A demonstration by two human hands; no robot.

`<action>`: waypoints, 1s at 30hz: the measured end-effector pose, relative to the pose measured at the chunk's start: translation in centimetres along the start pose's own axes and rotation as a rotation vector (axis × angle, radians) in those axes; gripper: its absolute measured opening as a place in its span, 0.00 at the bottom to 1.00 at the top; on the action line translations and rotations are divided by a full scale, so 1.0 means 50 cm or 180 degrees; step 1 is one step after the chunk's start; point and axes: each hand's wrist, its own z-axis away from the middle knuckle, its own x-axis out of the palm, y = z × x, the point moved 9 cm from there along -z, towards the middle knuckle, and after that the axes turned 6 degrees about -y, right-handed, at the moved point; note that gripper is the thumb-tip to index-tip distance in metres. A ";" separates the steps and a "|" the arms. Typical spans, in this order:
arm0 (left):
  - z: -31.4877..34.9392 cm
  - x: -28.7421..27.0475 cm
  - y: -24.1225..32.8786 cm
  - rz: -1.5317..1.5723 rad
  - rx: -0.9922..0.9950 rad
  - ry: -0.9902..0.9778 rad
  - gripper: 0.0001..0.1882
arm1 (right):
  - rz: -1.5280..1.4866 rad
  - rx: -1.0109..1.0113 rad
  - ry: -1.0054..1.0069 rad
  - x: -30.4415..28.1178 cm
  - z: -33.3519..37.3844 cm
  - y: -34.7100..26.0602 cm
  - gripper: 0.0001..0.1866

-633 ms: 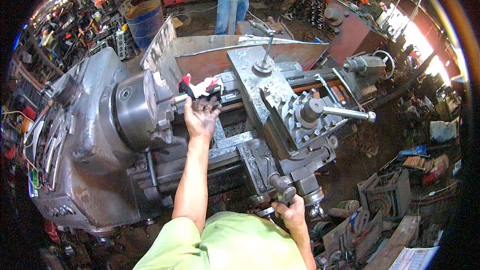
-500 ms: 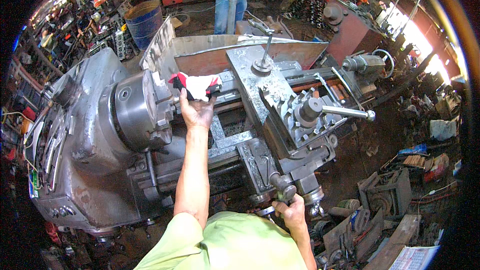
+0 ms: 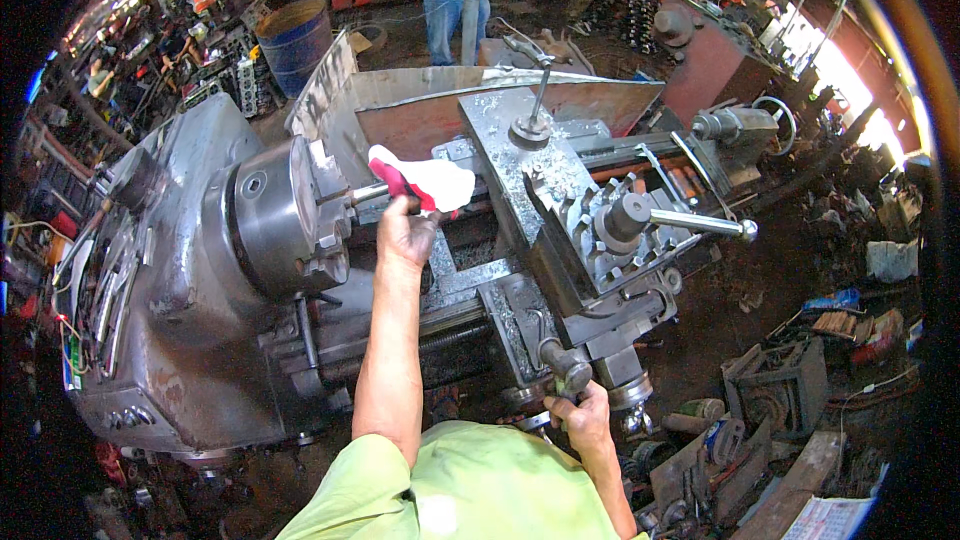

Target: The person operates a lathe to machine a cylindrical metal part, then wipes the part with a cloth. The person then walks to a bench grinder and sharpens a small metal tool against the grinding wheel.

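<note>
Cloth (image 3: 440,183) stands apart from chuck (image 3: 270,215), near carriage edge (image 3: 500,172).

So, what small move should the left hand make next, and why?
Probably ease the red-and-white cloth in the bare left hand away from the large grey cylindrical metal chuck: it is bunched at the slim shiny metal rod that the chuck holds, with only a short bare stretch between, and whether the chuck turns cannot be told.
</note>
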 end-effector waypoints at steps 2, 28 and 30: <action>0.019 -0.031 -0.026 -0.0748 -0.0051 -0.0041 0.17 | 0.0089 -0.0015 0.0043 -0.002 0.001 0.000 0.16; 0.072 0.108 -0.059 0.0445 -0.0928 -0.0293 0.36 | 0.0275 0.0040 0.0199 -0.021 0.020 -0.002 0.18; 0.036 0.096 -0.033 0.0699 -0.0835 0.0503 0.35 | 0.0075 -0.0083 0.0113 -0.011 0.017 -0.008 0.17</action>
